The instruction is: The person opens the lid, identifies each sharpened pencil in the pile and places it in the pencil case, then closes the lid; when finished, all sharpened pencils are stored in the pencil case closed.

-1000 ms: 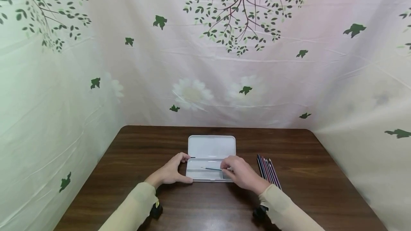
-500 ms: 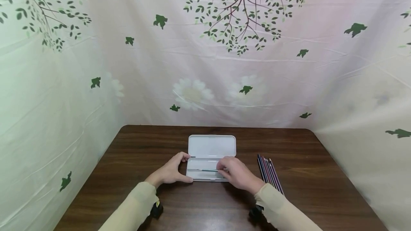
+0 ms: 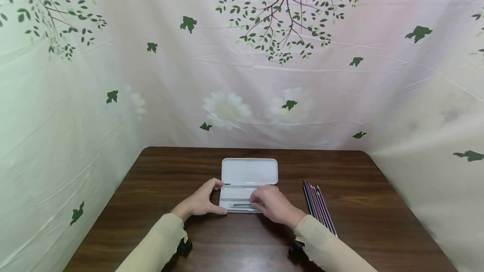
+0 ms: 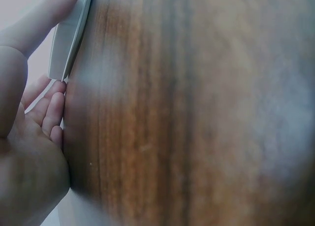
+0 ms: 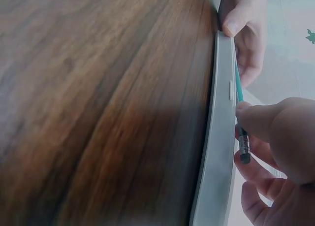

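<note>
- Cloth (image 3: 94, 137) printed with trees, birds and flowers hangs to the left of, behind and to the right of the white case (image 3: 233, 191).
- Left hand (image 3: 201, 203): thumb and fingers wide apart, holding the case's left end, thumb at its near corner, fingers at its far one.
- Lid (image 3: 249, 171): raised along the case's far side.
- Green pencil (image 3: 241, 205): lengthwise over the case's near part; whether it touches the floor cannot be told.
- Right hand (image 3: 275, 205): over the case's right part, thumb and fingertips pinching the pencil near its eraser end.
- Coloured pencils (image 3: 319, 207): side by side on the table (image 3: 355, 205), right of the case.
</note>
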`<control>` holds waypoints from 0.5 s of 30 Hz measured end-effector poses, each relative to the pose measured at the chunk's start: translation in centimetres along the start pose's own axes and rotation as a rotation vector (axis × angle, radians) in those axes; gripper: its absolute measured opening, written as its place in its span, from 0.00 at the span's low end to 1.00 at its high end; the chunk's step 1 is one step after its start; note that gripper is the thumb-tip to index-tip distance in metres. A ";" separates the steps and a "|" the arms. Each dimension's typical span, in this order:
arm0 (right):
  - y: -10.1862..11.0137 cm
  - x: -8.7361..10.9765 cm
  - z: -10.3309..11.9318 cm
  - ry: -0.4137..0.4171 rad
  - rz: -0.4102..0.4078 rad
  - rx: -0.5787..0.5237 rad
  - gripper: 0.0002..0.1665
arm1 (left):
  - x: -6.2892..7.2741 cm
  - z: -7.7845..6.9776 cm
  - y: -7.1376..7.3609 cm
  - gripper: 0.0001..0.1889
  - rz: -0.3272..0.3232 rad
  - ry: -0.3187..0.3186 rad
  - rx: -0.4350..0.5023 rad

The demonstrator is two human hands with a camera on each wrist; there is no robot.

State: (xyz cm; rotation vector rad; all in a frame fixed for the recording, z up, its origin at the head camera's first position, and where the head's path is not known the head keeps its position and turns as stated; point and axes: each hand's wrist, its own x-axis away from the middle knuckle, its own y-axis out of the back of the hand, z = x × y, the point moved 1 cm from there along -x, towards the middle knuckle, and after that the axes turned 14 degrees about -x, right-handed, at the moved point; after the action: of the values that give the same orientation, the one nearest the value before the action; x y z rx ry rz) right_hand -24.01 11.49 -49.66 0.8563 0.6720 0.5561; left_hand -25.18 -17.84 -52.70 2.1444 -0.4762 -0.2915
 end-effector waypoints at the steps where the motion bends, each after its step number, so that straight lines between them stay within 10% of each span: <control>1: 0.0 -0.1 0.0 0.000 0.001 0.004 0.04 | 0.0 0.0 0.0 0.46 0.000 0.002 0.001; 15: -0.3 -0.9 0.5 -0.028 0.028 0.027 0.04 | -0.1 -0.1 0.0 0.46 0.014 0.029 0.017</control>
State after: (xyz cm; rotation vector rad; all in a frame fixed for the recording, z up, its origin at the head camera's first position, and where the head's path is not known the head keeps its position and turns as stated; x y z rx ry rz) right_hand -24.22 10.49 -49.37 0.8989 0.6438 0.5604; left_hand -25.24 -17.75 -52.67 2.1583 -0.4790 -0.2492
